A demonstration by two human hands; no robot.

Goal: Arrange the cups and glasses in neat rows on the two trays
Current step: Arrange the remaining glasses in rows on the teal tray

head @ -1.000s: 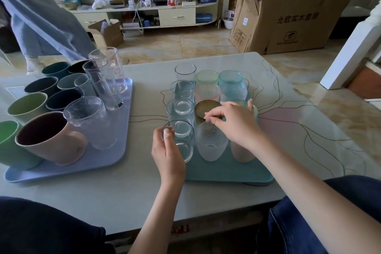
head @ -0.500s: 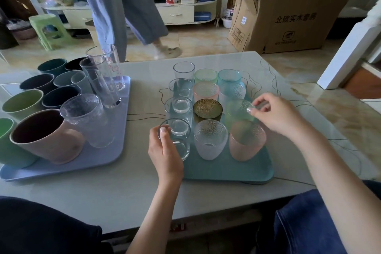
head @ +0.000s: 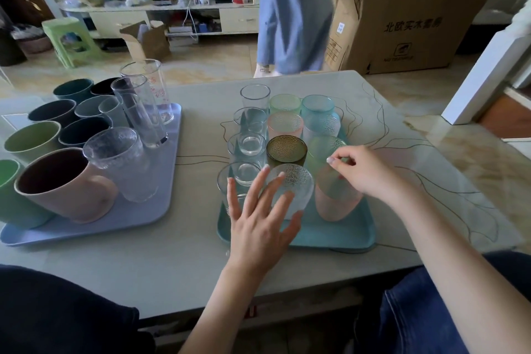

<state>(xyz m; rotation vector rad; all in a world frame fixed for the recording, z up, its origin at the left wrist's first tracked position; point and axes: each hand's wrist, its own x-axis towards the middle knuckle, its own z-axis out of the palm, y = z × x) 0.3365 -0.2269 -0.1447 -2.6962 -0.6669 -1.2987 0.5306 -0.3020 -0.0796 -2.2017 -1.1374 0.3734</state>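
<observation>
A teal tray (head: 330, 236) holds three rows of glasses: clear ones on the left, tinted and textured ones in the middle and on the right. My left hand (head: 258, 218) lies with straight, spread fingers against the near side of the clear textured glass (head: 293, 187), next to a clear glass (head: 238, 178). My right hand (head: 362, 172) hovers over the pink glass (head: 336, 204), thumb and forefinger pinching its far rim beside the pale green glass (head: 324, 146). A lavender tray (head: 143, 210) on the left carries several mugs, a leaning pink mug (head: 66, 187) and tall clear glasses (head: 143, 106).
The trays sit on a pale table (head: 186, 261) with bare surface between them and to the right. Beyond the table a person in blue trousers (head: 293, 8) walks past a large cardboard box (head: 408, 26). A green stool (head: 69, 37) stands at the back left.
My left hand let go of the near clear glass and shifted right to the clear textured glass, fingers spread. My right hand moved from the green glass's rim to the pink glass. The person walked right.
</observation>
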